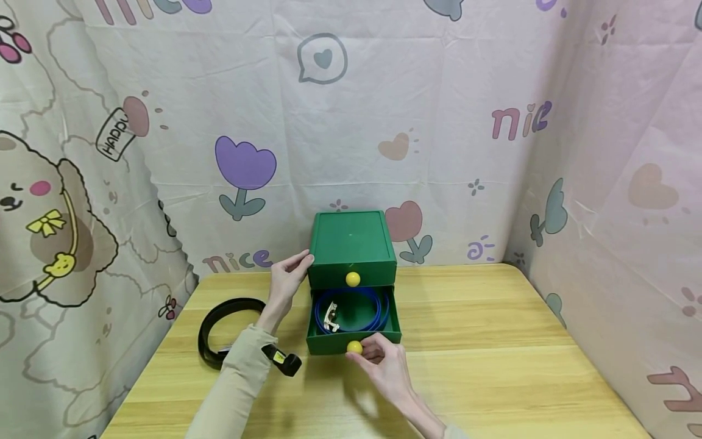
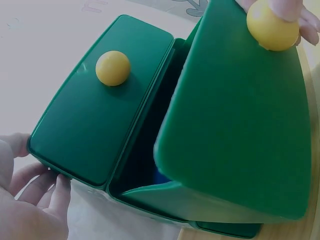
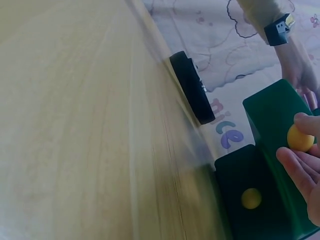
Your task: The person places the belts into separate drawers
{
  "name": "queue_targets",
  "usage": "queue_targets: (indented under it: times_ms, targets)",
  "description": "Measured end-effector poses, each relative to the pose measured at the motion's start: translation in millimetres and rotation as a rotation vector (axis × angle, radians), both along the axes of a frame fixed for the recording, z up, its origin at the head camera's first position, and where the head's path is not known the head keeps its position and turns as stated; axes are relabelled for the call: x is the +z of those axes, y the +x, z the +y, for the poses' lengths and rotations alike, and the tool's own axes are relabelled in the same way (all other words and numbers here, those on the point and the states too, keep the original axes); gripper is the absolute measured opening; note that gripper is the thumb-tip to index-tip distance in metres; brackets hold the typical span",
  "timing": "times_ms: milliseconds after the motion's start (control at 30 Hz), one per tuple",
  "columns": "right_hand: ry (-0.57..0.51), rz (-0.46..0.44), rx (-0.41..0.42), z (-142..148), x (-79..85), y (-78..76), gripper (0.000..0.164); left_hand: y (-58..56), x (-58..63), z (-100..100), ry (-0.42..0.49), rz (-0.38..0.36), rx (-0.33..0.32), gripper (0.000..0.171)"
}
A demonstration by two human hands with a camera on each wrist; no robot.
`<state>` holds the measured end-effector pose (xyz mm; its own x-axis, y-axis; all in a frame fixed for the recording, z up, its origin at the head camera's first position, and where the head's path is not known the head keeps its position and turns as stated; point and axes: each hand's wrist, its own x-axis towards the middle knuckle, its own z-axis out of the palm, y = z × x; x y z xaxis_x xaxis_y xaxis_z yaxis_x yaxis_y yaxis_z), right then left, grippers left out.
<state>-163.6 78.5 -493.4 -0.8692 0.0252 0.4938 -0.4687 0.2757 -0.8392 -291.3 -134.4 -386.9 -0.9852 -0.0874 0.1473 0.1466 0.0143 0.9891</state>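
Observation:
A green drawer cabinet [image 1: 351, 238] with yellow ball knobs stands on the table. One drawer below the top one is pulled out; a coiled blue belt [image 1: 378, 308] with a silver buckle [image 1: 329, 317] lies inside. My right hand [image 1: 386, 369] pinches the yellow knob [image 1: 354, 347] of this drawer between thumb and fingers. In the right wrist view, a lower drawer [image 3: 240, 175] with its own knob sits shut beneath it. My left hand [image 1: 286, 281] rests its fingertips against the cabinet's upper left side, close to the top edge.
A coiled black belt [image 1: 204, 335] lies on the wooden table [image 1: 482, 341], left of the cabinet and partly hidden by the left forearm. Behind the cabinet hangs a printed cloth [image 1: 340, 122], which also lines both sides.

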Motion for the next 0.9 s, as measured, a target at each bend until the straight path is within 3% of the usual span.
queue_targets:
  times_ms: [333, 633, 900]
  targets:
    - [-0.03, -0.066, -0.045, -7, 17.7, 4.3, 0.022, 1.0, 1.1, 0, -0.012, 0.012, -0.003, 0.039]
    - [-0.085, -0.061, -0.014, -3, -0.3, -6.4, 0.022, 0.4, 0.6, 0, -0.001, 0.015, 0.001, 0.039]
    - [-0.134, -0.059, 0.015, -4, -1.7, -10.2, 0.021, -0.3, 0.1, 0, 0.01, 0.014, 0.005, 0.039]
